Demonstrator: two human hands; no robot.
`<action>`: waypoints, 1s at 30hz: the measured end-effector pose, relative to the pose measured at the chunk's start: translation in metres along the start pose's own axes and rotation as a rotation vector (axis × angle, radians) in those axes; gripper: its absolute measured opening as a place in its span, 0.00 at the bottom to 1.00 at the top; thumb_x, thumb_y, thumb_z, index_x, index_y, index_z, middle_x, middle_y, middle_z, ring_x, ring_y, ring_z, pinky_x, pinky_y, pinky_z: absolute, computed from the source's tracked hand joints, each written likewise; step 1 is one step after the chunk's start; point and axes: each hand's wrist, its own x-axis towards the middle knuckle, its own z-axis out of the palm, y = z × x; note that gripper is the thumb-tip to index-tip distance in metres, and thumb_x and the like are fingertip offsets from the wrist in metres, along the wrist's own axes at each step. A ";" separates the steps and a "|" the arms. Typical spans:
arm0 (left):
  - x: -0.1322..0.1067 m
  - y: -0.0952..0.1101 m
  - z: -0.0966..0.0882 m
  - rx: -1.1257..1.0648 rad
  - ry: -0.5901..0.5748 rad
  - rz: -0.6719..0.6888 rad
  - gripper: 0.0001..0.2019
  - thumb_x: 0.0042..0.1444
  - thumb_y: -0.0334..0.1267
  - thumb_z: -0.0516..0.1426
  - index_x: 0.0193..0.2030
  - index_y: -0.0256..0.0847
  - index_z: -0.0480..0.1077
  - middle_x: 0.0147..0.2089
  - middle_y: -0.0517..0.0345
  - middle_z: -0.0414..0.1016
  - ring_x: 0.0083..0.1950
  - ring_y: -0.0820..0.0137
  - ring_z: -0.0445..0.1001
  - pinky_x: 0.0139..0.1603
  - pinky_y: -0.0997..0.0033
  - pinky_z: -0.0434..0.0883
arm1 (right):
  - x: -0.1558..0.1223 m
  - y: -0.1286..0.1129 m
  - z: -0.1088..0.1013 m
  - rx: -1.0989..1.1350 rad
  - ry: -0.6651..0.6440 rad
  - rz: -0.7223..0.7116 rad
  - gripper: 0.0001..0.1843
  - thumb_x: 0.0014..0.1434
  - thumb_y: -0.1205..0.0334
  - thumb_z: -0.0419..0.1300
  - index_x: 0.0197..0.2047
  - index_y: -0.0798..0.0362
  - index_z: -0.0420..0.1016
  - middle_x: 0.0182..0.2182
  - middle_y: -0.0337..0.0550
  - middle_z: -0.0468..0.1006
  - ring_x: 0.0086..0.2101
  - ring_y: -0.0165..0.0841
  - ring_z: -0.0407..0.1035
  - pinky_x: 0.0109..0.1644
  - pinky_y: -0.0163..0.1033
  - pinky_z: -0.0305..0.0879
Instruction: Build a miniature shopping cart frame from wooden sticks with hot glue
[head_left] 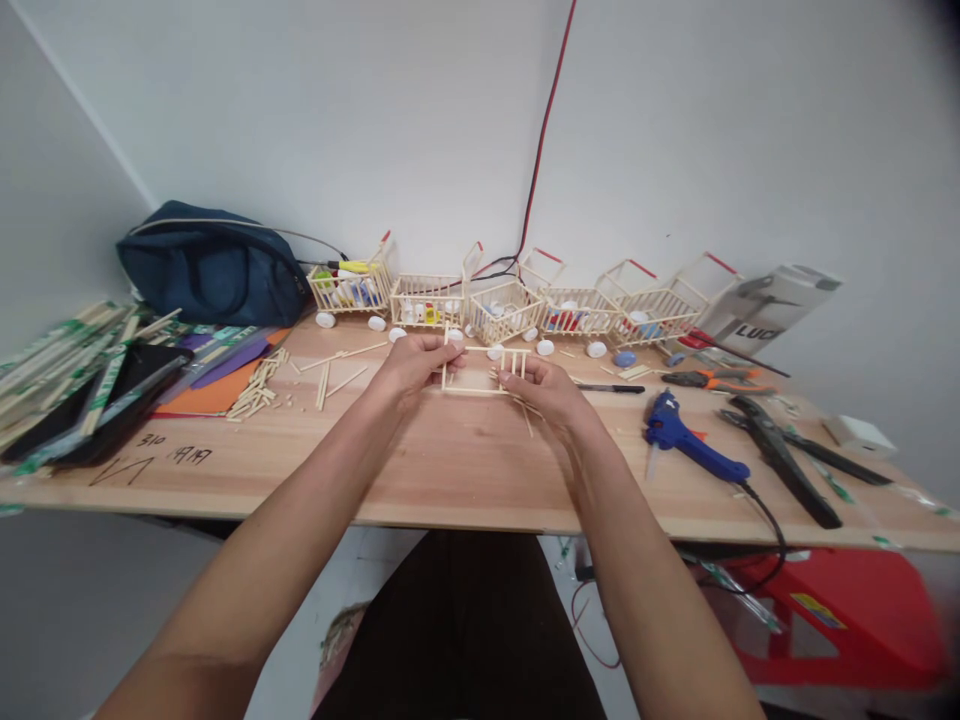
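Observation:
My left hand (415,366) and my right hand (541,385) both pinch a small frame of thin wooden sticks (480,370), held just above the wooden table (450,460). The left fingers grip its left end, the right fingers its right end with the short upright rungs. Both hands are closed on it. A few loose sticks (334,375) lie on the table to the left of my left hand.
Several finished stick carts (510,305) with white wheels line the wall. A blue glue gun (686,435), pliers (712,380) and black cutters (784,455) lie at the right. A dark blue bag (214,265), coloured paper (217,375) and chopstick packets (67,370) sit at the left.

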 end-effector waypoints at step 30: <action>0.005 0.003 -0.007 -0.116 0.118 0.025 0.13 0.39 0.39 0.72 0.27 0.33 0.76 0.25 0.57 0.77 0.25 0.77 0.71 0.30 0.76 0.67 | -0.019 -0.018 0.017 -0.415 0.252 -0.481 0.23 0.63 0.51 0.55 0.51 0.56 0.81 0.27 0.40 0.74 0.27 0.30 0.63 0.34 0.37 0.59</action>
